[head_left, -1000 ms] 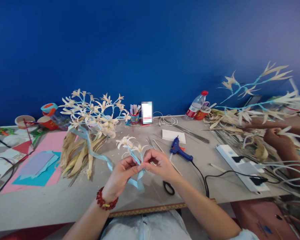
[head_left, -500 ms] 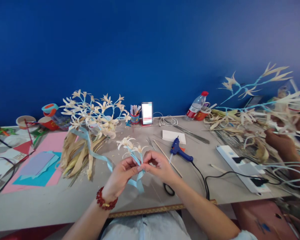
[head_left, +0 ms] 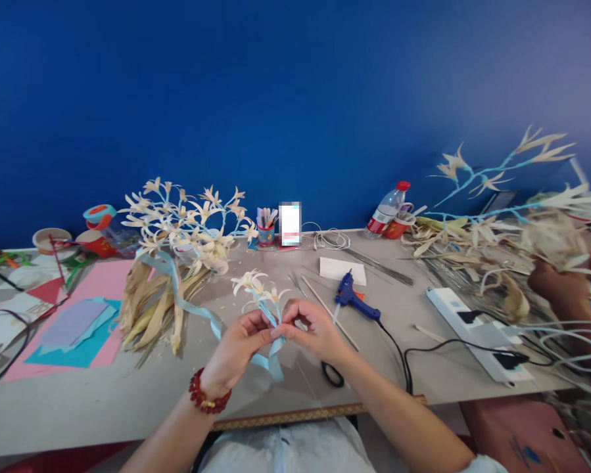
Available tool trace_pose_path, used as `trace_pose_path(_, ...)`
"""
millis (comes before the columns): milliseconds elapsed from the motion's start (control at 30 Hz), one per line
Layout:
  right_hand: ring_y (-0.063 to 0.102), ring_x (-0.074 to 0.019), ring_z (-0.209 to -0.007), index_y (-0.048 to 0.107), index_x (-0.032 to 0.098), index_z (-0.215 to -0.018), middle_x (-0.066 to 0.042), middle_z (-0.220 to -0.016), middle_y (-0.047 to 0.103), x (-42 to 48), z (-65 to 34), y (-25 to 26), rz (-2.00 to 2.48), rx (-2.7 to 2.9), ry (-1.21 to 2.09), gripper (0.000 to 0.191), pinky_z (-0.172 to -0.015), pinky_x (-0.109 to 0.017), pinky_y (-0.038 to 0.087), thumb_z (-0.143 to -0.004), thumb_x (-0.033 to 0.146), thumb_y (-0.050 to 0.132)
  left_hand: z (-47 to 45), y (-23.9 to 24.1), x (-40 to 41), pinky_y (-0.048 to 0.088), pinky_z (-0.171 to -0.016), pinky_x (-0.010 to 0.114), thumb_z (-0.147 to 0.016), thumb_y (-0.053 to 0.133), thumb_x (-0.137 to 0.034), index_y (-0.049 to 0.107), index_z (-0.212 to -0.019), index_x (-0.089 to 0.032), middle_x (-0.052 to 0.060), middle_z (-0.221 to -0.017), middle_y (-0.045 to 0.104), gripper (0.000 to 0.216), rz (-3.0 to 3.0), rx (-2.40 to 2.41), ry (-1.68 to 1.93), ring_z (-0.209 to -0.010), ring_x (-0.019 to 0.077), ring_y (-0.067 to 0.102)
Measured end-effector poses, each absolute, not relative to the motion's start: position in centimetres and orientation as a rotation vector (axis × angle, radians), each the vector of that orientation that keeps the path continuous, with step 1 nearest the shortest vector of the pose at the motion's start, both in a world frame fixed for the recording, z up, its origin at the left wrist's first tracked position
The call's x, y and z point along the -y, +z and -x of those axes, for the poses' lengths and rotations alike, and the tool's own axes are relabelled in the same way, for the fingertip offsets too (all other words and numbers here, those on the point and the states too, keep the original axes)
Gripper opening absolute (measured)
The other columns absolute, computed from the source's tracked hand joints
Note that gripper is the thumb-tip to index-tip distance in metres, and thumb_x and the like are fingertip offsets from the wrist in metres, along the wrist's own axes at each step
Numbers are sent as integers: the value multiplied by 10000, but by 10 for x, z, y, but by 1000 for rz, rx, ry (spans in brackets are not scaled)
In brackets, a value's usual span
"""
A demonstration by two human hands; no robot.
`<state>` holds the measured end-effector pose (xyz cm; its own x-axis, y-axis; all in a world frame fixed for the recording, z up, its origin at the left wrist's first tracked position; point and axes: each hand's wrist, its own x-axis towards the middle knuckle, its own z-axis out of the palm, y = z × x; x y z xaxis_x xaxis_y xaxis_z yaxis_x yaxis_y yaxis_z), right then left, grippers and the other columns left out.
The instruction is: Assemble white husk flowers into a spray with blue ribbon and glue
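Observation:
My left hand (head_left: 236, 348) and my right hand (head_left: 312, 328) meet over the table's middle, both pinched on the stem of a small sprig of cream flowers (head_left: 256, 286). A light blue ribbon (head_left: 270, 361) wraps that stem and hangs below my fingers; its long tail (head_left: 187, 295) runs back left across the table. A red bead bracelet (head_left: 204, 397) circles my left wrist.
A bundle of cream flowers on blue stems (head_left: 181, 223) lies over dried husks (head_left: 147, 309). A blue glue gun (head_left: 354, 299), white paper pad (head_left: 342, 268), power strip (head_left: 477, 332), bottle (head_left: 386, 210) and coloured paper sheets (head_left: 73, 322) sit around. Another person's hand (head_left: 561, 289) works at right.
My hands have barely moved on the sprig. The other person's hands at the right have shifted with their flower branch.

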<state>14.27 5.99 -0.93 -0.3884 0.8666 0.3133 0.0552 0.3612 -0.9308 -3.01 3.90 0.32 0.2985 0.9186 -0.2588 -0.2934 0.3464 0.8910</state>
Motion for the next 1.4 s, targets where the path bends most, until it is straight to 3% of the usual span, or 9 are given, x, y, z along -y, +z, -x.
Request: trace_pose_path(1400,522,-135,-632,572,196,-745,8,-681,557,-64,-142,-11,807,1778,1053,212,-610,-261,417,-845,359,663,32,4,-43,384,-590,196,-677,811,-259,703,-757,-148,-16,-684,652,174,-849,-892,961,-620,86,522)
